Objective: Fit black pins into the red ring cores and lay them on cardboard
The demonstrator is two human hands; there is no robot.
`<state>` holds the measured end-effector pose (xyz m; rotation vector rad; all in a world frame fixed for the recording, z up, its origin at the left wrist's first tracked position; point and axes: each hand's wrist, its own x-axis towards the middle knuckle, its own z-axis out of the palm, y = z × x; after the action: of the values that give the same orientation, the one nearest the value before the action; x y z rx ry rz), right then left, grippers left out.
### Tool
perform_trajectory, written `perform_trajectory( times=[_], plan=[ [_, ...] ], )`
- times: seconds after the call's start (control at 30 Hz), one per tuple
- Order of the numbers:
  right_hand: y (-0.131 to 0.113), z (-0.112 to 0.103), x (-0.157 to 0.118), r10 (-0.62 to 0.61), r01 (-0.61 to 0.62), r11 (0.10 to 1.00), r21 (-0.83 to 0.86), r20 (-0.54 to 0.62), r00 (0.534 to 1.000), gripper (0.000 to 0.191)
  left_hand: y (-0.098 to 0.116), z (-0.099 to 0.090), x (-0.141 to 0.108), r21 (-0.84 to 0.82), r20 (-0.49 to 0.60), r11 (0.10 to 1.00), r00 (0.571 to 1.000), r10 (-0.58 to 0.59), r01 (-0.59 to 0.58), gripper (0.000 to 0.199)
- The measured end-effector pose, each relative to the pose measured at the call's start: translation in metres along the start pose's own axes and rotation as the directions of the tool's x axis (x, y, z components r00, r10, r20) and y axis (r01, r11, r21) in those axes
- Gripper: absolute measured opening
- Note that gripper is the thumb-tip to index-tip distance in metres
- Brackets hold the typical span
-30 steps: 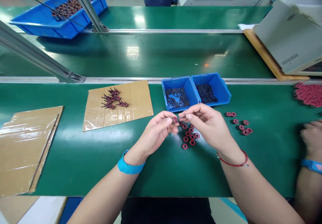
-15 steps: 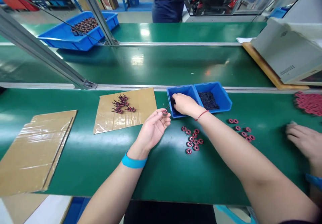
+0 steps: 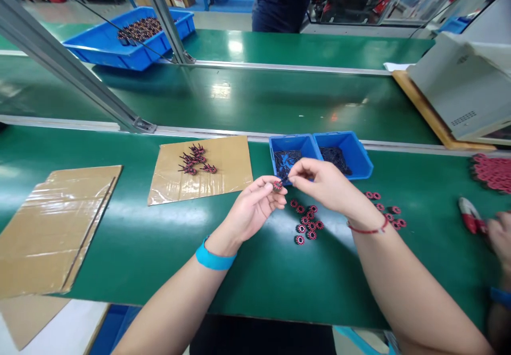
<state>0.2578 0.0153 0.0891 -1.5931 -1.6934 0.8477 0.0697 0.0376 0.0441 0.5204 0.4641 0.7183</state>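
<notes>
My left hand (image 3: 255, 208) pinches a small red-and-black motor stator (image 3: 277, 185) between thumb and fingers. Close beside it, my right hand (image 3: 325, 187) is closed, its fingertips on a thin black tube (image 3: 286, 179) at the stator's edge. Whether the tube sits on a wire of the stator is too small to tell. Just behind the hands, a blue bin (image 3: 295, 142) holds many short black tubes; a second blue bin (image 3: 361, 155) joined to its right holds more dark pieces. Loose stators (image 3: 310, 226) lie below my hands.
Stators with black prongs (image 3: 194, 158) lie on a cardboard sheet (image 3: 219, 176) to the left. Another cardboard sheet (image 3: 51, 227) lies farther left. At right are more stators (image 3: 393, 217), a red pile (image 3: 493, 171), red-handled pliers (image 3: 471, 216) and another person's hand (image 3: 501, 238).
My right hand has come out of the left bin toward the stator in my left hand, with a black tube at its fingertips. The other person's hand has moved right, uncovering the pliers.
</notes>
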Motion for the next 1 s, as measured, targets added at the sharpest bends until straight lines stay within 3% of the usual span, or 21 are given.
perform_trajectory(
  times=[0.17,0.33,0.43,0.53,0.8,1.0],
  plan=[
    [-0.001,0.015,-0.028,0.013,-0.011,0.946,0.324,-0.003,1.000,0.004,-0.007,0.005,-0.005,0.043,0.122,0.997,0.990,-0.068,0.064,0.019],
    [0.011,0.025,-0.029,0.069,-0.048,0.792,0.609,-0.011,0.998,0.009,-0.009,0.007,-0.006,0.074,0.139,0.994,0.986,-0.094,0.084,0.022],
    [0.013,0.021,-0.031,0.113,-0.020,0.690,0.723,-0.080,0.990,0.016,-0.009,0.007,-0.006,0.088,0.143,0.992,0.984,-0.106,0.095,0.024],
    [0.009,0.012,-0.035,0.150,0.009,0.663,0.748,-0.145,0.978,0.016,-0.010,0.005,-0.007,0.120,0.154,0.987,0.980,-0.128,0.110,0.024],
    [-0.008,0.005,-0.049,0.102,0.030,0.779,0.626,-0.173,0.980,0.004,-0.015,0.001,-0.006,0.145,0.144,0.980,0.977,-0.155,0.134,0.024],
    [-0.007,0.006,-0.051,0.099,0.018,0.807,0.591,-0.165,0.981,0.004,-0.014,0.003,-0.007,0.141,0.142,0.980,0.977,-0.158,0.138,0.025]
  ],
)
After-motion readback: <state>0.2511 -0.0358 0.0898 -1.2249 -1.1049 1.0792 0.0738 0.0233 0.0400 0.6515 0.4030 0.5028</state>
